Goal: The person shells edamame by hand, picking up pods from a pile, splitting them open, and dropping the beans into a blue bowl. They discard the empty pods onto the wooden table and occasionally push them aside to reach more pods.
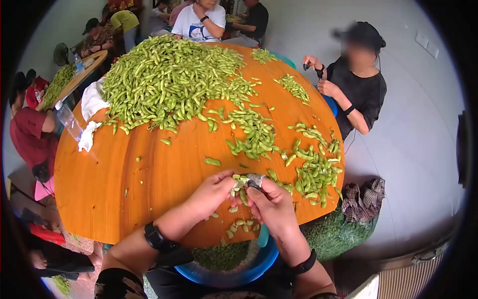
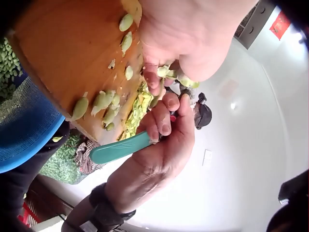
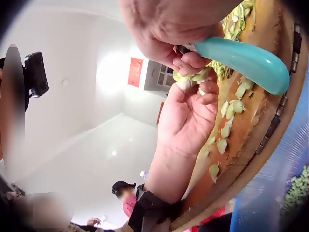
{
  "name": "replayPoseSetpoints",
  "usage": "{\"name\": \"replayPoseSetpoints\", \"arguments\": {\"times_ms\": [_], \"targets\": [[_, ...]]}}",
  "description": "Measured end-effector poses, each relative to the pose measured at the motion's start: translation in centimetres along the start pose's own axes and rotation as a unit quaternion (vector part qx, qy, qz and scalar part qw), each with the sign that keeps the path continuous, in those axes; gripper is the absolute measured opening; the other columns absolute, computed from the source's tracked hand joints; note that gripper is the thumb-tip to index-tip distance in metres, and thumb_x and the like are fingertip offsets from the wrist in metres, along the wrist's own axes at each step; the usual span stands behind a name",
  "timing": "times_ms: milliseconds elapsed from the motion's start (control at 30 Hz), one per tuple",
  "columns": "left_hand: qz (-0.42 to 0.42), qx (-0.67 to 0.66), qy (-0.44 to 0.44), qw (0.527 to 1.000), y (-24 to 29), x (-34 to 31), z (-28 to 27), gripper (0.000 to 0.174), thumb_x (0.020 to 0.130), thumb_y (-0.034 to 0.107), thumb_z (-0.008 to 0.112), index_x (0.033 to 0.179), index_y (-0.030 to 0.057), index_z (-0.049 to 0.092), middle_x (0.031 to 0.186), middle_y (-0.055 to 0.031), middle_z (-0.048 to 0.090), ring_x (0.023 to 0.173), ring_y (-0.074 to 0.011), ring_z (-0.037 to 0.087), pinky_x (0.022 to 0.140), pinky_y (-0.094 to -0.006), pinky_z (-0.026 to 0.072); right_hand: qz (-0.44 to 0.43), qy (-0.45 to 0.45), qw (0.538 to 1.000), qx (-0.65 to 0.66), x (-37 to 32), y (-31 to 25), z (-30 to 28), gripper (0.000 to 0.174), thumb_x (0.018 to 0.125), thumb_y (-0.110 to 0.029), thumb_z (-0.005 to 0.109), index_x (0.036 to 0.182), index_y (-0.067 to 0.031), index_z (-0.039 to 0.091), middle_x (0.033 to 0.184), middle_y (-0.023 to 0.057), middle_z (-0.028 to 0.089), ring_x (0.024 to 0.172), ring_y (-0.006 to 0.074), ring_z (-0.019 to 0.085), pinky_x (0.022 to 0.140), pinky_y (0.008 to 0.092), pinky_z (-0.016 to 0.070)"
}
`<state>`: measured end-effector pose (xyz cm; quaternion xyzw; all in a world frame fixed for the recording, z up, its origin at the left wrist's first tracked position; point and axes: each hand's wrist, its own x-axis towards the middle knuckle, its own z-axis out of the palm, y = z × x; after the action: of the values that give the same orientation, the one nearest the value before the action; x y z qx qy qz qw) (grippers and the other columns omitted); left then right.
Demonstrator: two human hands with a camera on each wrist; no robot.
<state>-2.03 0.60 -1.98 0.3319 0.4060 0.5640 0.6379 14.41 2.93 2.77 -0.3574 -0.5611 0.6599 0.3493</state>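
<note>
Holding a green pod [image 1: 237, 182] pinched in your left hand [image 1: 210, 195], your right hand [image 1: 276, 207] clamped round the turquoise handle [image 3: 244, 58], desk [image 1: 99, 174] edge close, blue basin [image 1: 224, 281] below, open wood leftward.

No text I can read for sure. White T-shirt [image 1: 200, 24], well beyond my fingers [image 1: 273, 191]: dark print, too small. Red sheet [image 2: 280, 25], also far past them: nothing legible.

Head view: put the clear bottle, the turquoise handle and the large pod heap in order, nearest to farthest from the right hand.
1. Turquoise handle: in the right hand.
2. Large pod heap: far side, left of centre.
3. Clear bottle: table's left edge.
</note>
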Motion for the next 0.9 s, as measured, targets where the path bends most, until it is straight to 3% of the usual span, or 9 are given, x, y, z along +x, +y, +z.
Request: {"name": "replayPoseSetpoints", "arguments": {"times_ms": [133, 333, 433, 533, 600, 733, 833, 900], "targets": [[-0.011, 0.000, 0.031, 0.999, 0.1, -0.2, -0.1, 0.022, 0.094, 0.011, 0.047, 0.107, -0.0042, 0.054, 0.086, -0.0086, 0.063, 0.065, -0.0141, 0.057, 0.055, -0.0283, 0.0449, 0.018, -0.007, 1.000, 0.024, 0.1, 0.9, -0.1, 0.011, 0.095, -0.008, 0.054, 0.097, -0.0032, 0.063, 0.068, -0.0022, 0.055, 0.044, 0.0033, 0.042, 0.039, 0.0191, 0.0294], [-0.012, 0.116, 0.047, 0.992, 0.2, -0.2, 0.0, 0.023, 0.093, 0.012, 0.042, 0.100, 0.0000, 0.060, 0.087, -0.0043, 0.063, 0.064, -0.0087, 0.049, 0.059, -0.0231, 0.0424, 0.048, 0.005, 0.996, 0.073, 0.8, 0.7, -0.8, 0.012, 0.095, -0.009, 0.054, 0.097, -0.0043, 0.065, 0.067, -0.0030, 0.054, 0.044, 0.0028, 0.042, 0.038, 0.0192, 0.0299], [0.002, 0.098, 0.036, 0.995, 0.7, -0.5, 0.7, 0.022, 0.092, 0.009, 0.041, 0.100, 0.0009, 0.060, 0.087, -0.0025, 0.062, 0.067, -0.0081, 0.049, 0.060, -0.0231, 0.0417, 0.051, 0.009, 0.997, 0.063, 0.8, 0.5, -1.3, 0.012, 0.096, -0.010, 0.054, 0.096, -0.0040, 0.065, 0.068, -0.0023, 0.056, 0.044, 0.0030, 0.043, 0.038, 0.0195, 0.0305], [0.012, 0.094, -0.041, 0.995, 1.0, -0.5, 0.5, 0.023, 0.093, 0.009, 0.040, 0.100, 0.0016, 0.061, 0.086, -0.0013, 0.060, 0.070, -0.0081, 0.050, 0.061, -0.0231, 0.0413, 0.044, 0.031, 0.996, 0.070, 1.0, 0.3, -1.6, 0.011, 0.095, -0.011, 0.055, 0.094, -0.0043, 0.064, 0.069, -0.0012, 0.057, 0.044, 0.0033, 0.044, 0.038, 0.0198, 0.0314], [-0.016, 0.013, -0.097, 0.995, 1.3, -0.6, 0.7, 0.024, 0.096, 0.015, 0.042, 0.104, 0.0017, 0.061, 0.085, -0.0014, 0.059, 0.071, -0.0082, 0.051, 0.062, -0.0229, 0.0411, 0.031, 0.055, 0.992, 0.114, 1.2, 0.1, -2.0, 0.010, 0.095, -0.011, 0.055, 0.092, -0.0049, 0.063, 0.070, 0.0000, 0.058, 0.044, 0.0038, 0.045, 0.038, 0.0197, 0.0321], [-0.001, 0.013, -0.138, 0.990, 1.2, -0.8, 0.8, 0.023, 0.099, 0.017, 0.046, 0.109, 0.0017, 0.061, 0.088, -0.0024, 0.060, 0.071, -0.0079, 0.052, 0.060, -0.0224, 0.0415, 0.022, 0.075, 0.990, 0.114, 1.2, 0.2, -2.4, 0.009, 0.095, -0.011, 0.055, 0.091, -0.0053, 0.062, 0.070, 0.0008, 0.058, 0.044, 0.0044, 0.045, 0.038, 0.0200, 0.0326], [0.003, 0.075, -0.141, 0.987, 1.1, -0.7, 0.6, 0.024, 0.099, 0.016, 0.050, 0.116, 0.0023, 0.060, 0.092, -0.0030, 0.062, 0.069, -0.0066, 0.052, 0.059, -0.0213, 0.0424, 0.010, 0.088, 0.991, 0.096, 1.2, 0.2, -2.6, 0.009, 0.095, -0.011, 0.055, 0.093, -0.0054, 0.061, 0.071, 0.0013, 0.058, 0.045, 0.0048, 0.045, 0.038, 0.0200, 0.0328], [-0.021, 0.110, -0.056, 0.992, 0.8, -0.6, 0.5, 0.028, 0.099, 0.012, 0.050, 0.125, 0.0056, 0.057, 0.096, -0.0028, 0.063, 0.068, -0.0052, 0.051, 0.059, -0.0198, 0.0431, -0.001, 0.100, 0.991, 0.093, 1.2, 0.1, -3.2, 0.010, 0.096, -0.012, 0.054, 0.095, -0.0050, 0.061, 0.071, 0.0010, 0.058, 0.045, 0.0048, 0.046, 0.038, 0.0199, 0.0335]]}}
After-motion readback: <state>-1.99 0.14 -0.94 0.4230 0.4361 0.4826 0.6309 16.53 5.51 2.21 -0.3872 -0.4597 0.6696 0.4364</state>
